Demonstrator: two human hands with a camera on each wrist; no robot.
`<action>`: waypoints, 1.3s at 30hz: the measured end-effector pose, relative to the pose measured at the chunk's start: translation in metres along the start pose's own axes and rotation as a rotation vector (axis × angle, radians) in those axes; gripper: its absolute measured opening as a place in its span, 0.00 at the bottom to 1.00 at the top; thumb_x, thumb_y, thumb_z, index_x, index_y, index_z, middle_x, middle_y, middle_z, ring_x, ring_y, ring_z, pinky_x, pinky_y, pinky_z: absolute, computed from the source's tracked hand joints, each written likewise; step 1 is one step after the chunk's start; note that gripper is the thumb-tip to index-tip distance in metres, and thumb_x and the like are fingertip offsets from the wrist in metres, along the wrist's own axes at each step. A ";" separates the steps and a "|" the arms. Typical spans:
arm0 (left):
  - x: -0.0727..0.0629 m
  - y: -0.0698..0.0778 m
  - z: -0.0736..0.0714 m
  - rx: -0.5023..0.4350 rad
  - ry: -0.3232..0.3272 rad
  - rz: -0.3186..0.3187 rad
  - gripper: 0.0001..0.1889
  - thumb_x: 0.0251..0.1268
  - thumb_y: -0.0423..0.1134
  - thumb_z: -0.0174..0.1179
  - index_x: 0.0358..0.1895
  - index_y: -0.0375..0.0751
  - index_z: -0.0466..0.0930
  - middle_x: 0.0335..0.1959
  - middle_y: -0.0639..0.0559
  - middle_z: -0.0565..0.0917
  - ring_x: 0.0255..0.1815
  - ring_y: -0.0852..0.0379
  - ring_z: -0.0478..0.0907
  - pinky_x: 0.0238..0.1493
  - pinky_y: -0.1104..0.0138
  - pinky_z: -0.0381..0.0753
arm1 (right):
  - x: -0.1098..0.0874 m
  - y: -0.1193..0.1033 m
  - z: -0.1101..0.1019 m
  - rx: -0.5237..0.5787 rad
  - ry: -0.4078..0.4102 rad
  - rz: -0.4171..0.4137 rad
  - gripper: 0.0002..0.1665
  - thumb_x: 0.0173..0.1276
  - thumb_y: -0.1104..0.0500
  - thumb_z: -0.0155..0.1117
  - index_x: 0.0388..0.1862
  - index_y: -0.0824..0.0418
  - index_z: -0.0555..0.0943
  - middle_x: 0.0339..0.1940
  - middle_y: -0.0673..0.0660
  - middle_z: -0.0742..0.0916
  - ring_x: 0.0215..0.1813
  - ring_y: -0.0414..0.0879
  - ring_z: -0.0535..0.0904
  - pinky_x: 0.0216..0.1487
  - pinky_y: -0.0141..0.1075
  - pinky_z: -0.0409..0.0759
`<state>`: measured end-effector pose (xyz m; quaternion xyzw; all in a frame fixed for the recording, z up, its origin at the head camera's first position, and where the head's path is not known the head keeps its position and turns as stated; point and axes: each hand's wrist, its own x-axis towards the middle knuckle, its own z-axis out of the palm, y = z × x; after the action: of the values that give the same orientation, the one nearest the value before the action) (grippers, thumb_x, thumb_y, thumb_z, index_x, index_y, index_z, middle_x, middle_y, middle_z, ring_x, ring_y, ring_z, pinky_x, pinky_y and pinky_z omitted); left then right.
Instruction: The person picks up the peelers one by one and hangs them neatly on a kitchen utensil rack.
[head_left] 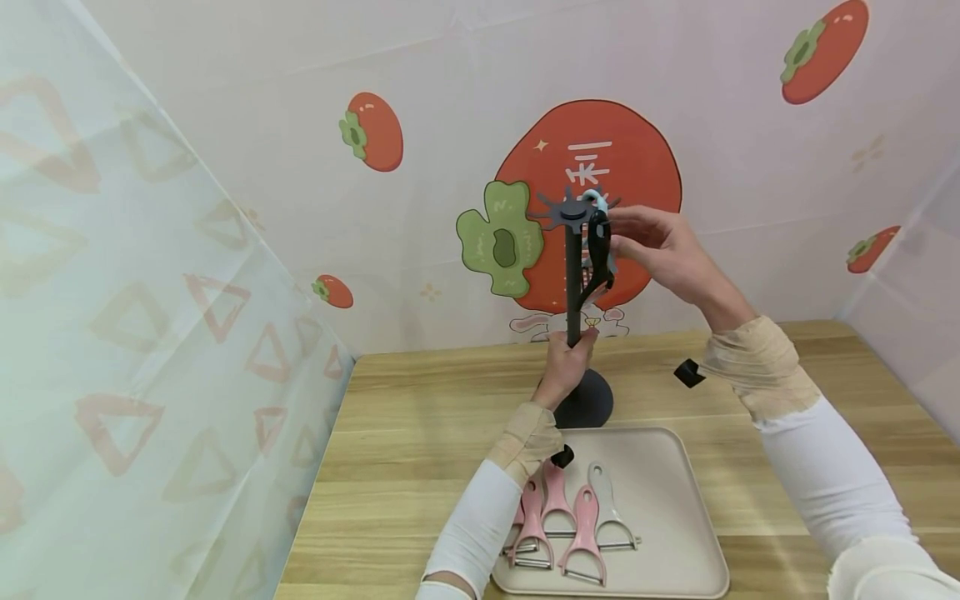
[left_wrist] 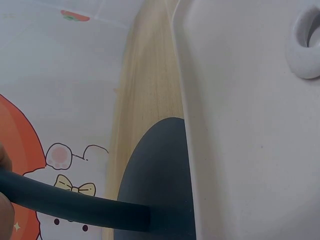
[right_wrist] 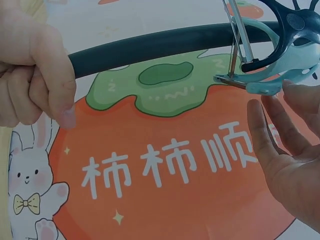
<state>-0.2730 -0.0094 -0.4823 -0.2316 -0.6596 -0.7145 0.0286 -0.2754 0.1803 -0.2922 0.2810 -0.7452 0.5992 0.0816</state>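
Note:
My left hand (head_left: 567, 367) grips the dark pole (head_left: 573, 275) of an upright rack, low down above its round base (head_left: 592, 404). At the top is a wheel of prongs (head_left: 572, 212). A black peeler (head_left: 599, 242) hangs there, with a light-blue peeler (right_wrist: 265, 89) beside it. Close to them is my right hand (head_left: 663, 246), its thumb and fingers apart, the fingertips at the light-blue peeler's edge. Whether they press on it is hard to make out. In the right wrist view the left hand (right_wrist: 37, 65) is wrapped round the pole.
A beige tray (head_left: 667, 508) lies in front of the base on the wooden table (head_left: 405, 467). It holds several pink peelers (head_left: 583, 525) and a grey-white peeler (head_left: 602, 492). Behind stands a wall (head_left: 442, 50) printed with persimmons; a patterned sheet (head_left: 150, 333) hangs at the left.

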 end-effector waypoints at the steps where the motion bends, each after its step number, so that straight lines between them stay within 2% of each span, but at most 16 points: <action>1: 0.000 0.000 0.000 -0.001 -0.004 0.001 0.29 0.84 0.38 0.53 0.15 0.40 0.63 0.11 0.61 0.59 0.10 0.61 0.54 0.15 0.67 0.53 | -0.002 0.000 -0.001 -0.022 0.008 0.010 0.21 0.81 0.62 0.63 0.71 0.56 0.81 0.57 0.44 0.89 0.50 0.41 0.88 0.56 0.29 0.83; 6: 0.000 0.001 0.000 0.011 -0.008 -0.008 0.29 0.86 0.39 0.53 0.15 0.40 0.63 0.11 0.60 0.59 0.10 0.60 0.54 0.15 0.67 0.53 | -0.011 0.006 -0.004 -0.035 0.039 0.019 0.22 0.82 0.62 0.62 0.72 0.59 0.80 0.57 0.47 0.88 0.52 0.39 0.88 0.58 0.27 0.82; 10: -0.002 0.001 0.000 0.014 -0.003 -0.026 0.29 0.86 0.40 0.53 0.15 0.41 0.63 0.11 0.58 0.60 0.10 0.59 0.54 0.16 0.67 0.53 | -0.020 0.012 -0.004 -0.017 0.076 -0.008 0.21 0.82 0.64 0.62 0.70 0.66 0.79 0.59 0.52 0.89 0.55 0.40 0.88 0.57 0.27 0.83; 18: -0.002 0.000 0.001 0.009 -0.006 0.000 0.29 0.85 0.36 0.52 0.15 0.39 0.62 0.10 0.61 0.59 0.10 0.60 0.53 0.16 0.66 0.52 | -0.045 0.013 0.005 -0.073 0.161 -0.021 0.17 0.80 0.65 0.64 0.64 0.65 0.83 0.54 0.51 0.90 0.54 0.42 0.87 0.56 0.26 0.82; 23: -0.002 0.002 0.000 0.016 -0.010 0.003 0.31 0.86 0.41 0.53 0.15 0.39 0.62 0.10 0.62 0.59 0.10 0.60 0.53 0.15 0.66 0.52 | -0.069 0.011 0.015 -0.128 0.177 -0.001 0.15 0.79 0.66 0.65 0.61 0.69 0.83 0.49 0.46 0.89 0.50 0.39 0.86 0.53 0.25 0.82; 26: -0.002 0.002 0.000 0.020 -0.009 -0.006 0.31 0.86 0.42 0.53 0.15 0.40 0.62 0.10 0.61 0.59 0.10 0.60 0.53 0.16 0.66 0.52 | -0.085 0.012 0.021 -0.181 0.181 0.009 0.14 0.77 0.67 0.67 0.58 0.67 0.85 0.48 0.46 0.89 0.47 0.37 0.86 0.50 0.23 0.82; 34: -0.003 0.001 0.000 0.014 -0.004 -0.006 0.31 0.86 0.42 0.54 0.14 0.41 0.62 0.11 0.60 0.59 0.10 0.60 0.53 0.17 0.67 0.52 | -0.122 0.018 0.040 -0.244 0.164 0.012 0.14 0.72 0.70 0.71 0.55 0.65 0.86 0.46 0.62 0.89 0.44 0.34 0.86 0.48 0.22 0.82; 39: -0.002 0.000 0.000 0.033 -0.003 0.000 0.31 0.86 0.44 0.54 0.14 0.41 0.63 0.11 0.61 0.59 0.10 0.60 0.53 0.17 0.67 0.52 | -0.140 0.022 0.050 -0.269 0.170 0.005 0.16 0.70 0.71 0.73 0.55 0.63 0.86 0.46 0.60 0.90 0.44 0.33 0.86 0.48 0.22 0.82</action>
<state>-0.2711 -0.0101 -0.4829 -0.2320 -0.6713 -0.7032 0.0314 -0.1603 0.1806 -0.3886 0.2141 -0.8098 0.5158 0.1796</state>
